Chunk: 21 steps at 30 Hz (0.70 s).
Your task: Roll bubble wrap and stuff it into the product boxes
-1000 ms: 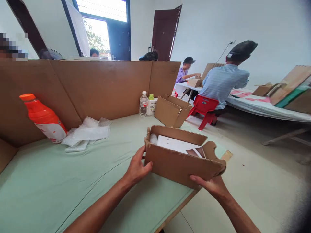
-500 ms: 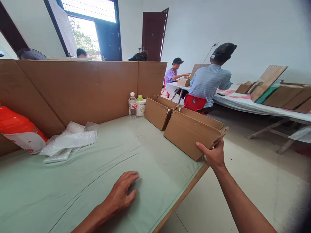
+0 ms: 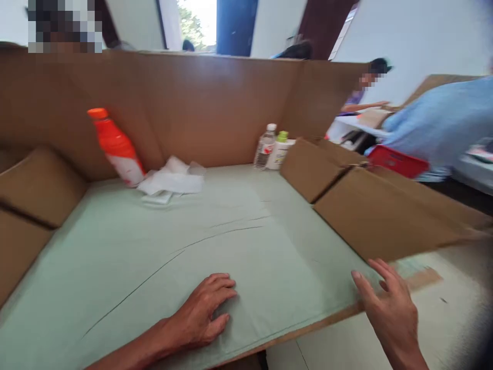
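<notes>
My left hand (image 3: 202, 313) lies flat on the pale green table cover (image 3: 162, 257) near the front edge, fingers stretched out, holding nothing. My right hand (image 3: 389, 306) hovers at the table's right front corner, fingers apart and empty, just in front of a brown cardboard box (image 3: 385, 213) that rests on the table's right side. A second cardboard box (image 3: 311, 167) stands behind it, touching it.
An orange bottle (image 3: 115, 146) leans on the cardboard wall (image 3: 208, 103) beside bubble wrap (image 3: 171, 180). A water bottle (image 3: 265, 148) and a white jar (image 3: 280, 149) stand at the back. Folded cardboard (image 3: 34, 185) lies left. People sit at the right, one on a red chair (image 3: 396, 160).
My right hand has let go of the cardboard box, which now rests next to the other box. The view has swung left and down. My left hand stays flat.
</notes>
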Motion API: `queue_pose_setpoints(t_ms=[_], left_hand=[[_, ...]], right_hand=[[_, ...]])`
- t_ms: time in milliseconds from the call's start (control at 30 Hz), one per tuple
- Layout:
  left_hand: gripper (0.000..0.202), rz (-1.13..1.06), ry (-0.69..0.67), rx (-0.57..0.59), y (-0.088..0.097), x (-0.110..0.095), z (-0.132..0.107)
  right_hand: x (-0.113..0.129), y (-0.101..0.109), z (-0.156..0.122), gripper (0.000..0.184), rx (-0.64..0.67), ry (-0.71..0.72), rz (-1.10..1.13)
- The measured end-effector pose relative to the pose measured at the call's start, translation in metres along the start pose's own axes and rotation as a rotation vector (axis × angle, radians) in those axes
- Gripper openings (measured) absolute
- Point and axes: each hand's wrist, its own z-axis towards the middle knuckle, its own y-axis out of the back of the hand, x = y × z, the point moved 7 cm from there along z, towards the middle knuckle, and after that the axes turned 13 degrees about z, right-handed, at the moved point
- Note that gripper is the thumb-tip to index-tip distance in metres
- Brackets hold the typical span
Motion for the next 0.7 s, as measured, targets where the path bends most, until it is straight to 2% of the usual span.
queue_pose_setpoints(t_ms=[100, 200, 267, 333, 400, 500, 533, 567, 600, 633, 700], left_hand=[[0.056, -0.023, 0.007, 0.027, 0.015, -0.012, -0.014], [0.055, -0.02, -0.005, 0.055, 0.029, -0.018, -0.03], [0.053, -0.013, -0.019, 0.066, 0.04, -0.015, -0.044], [0.051, 0.025, -0.008, 0.026, 0.061, -0.002, -0.062], [0.046, 0.158, 0.101, -0.139, 0.102, 0.023, -0.086], [0.036, 0.544, 0.437, -0.594, 0.201, 0.063, -0.15], [0.036, 0.681, 0.551, -0.74, 0.235, 0.069, -0.177], [0.037, 0.82, 0.646, -0.84, 0.265, 0.072, -0.201], [0.041, 0.951, 0.756, -0.896, 0.292, 0.075, -0.223], [0.047, 1.053, 0.876, -0.882, 0.314, 0.079, -0.242], [0.055, 1.161, 1.087, -0.903, 0.348, 0.083, -0.275]], right_hand=[[0.041, -0.077, -0.032, 0.045, 0.359, 0.255, 0.016], [0.096, -0.161, -0.079, 0.04, 0.678, 0.519, 0.059], [0.14, -0.203, -0.118, 0.041, 0.823, 0.704, 0.107], [0.184, -0.231, -0.162, 0.045, 0.978, 0.872, 0.173], [0.219, -0.244, -0.202, 0.048, 1.132, 0.996, 0.226], [0.247, -0.25, -0.234, 0.047, 1.258, 1.058, 0.271], [0.25, -0.251, -0.238, 0.047, 1.272, 1.051, 0.285], [0.252, -0.252, -0.238, 0.046, 1.277, 1.034, 0.296], [0.251, -0.252, -0.238, 0.046, 1.277, 1.013, 0.307], [0.25, -0.252, -0.236, 0.045, 1.276, 0.994, 0.315], [0.247, -0.252, -0.234, 0.043, 1.264, 0.974, 0.323]])
